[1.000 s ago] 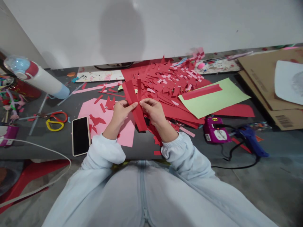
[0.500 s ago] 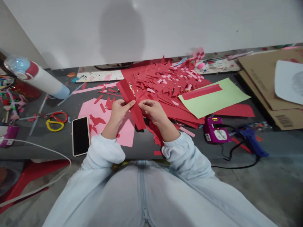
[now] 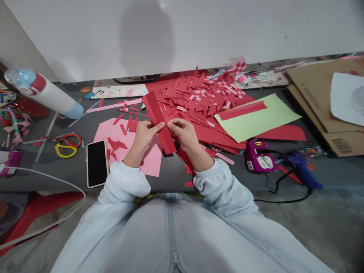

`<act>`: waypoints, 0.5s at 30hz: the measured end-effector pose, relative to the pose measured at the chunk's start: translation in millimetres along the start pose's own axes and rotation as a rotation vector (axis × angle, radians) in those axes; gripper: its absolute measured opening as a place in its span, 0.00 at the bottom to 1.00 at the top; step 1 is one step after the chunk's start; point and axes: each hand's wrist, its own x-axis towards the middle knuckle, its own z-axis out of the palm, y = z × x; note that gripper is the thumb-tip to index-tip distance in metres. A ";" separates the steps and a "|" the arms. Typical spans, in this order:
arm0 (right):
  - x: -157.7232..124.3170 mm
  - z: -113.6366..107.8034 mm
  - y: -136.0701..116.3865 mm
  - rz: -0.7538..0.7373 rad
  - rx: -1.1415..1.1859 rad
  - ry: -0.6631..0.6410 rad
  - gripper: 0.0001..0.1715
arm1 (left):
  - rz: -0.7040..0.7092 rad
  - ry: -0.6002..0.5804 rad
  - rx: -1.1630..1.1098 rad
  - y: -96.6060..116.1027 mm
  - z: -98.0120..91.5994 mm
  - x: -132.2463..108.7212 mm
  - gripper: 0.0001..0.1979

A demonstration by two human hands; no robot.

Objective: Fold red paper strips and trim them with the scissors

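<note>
Red paper strip (image 3: 165, 138) is up over the tabletop (image 3: 174, 175) between the two hands, left hand (image 3: 145, 132) pinching it thumb-on-top, right hand (image 3: 185, 133) with thumb and fingertip pressed together at its right edge, can't tell if gripping. Step in hand looks like working along that edge, so the next move probably calls for a steady left pinch and fine right-fingertip control. Around the strip: pink sheet (image 3: 152, 161) left, phone (image 3: 97, 163) farther left, cut-paper heap (image 3: 196, 93) behind-right, green sheet (image 3: 256, 123) right.
</note>
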 end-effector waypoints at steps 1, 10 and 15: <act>0.0 0.6 -0.1 -0.006 0.003 0.012 0.23 | 0.005 -0.003 -0.005 0.7 0.5 -0.4 0.18; 0.4 0.8 -4.2 -0.026 0.024 0.058 0.24 | -0.025 -0.103 -0.082 8.9 -1.1 -1.7 0.19; 0.9 -2.0 -5.9 -0.041 -0.010 0.064 0.24 | -0.066 -0.202 0.003 11.0 -1.6 -3.1 0.20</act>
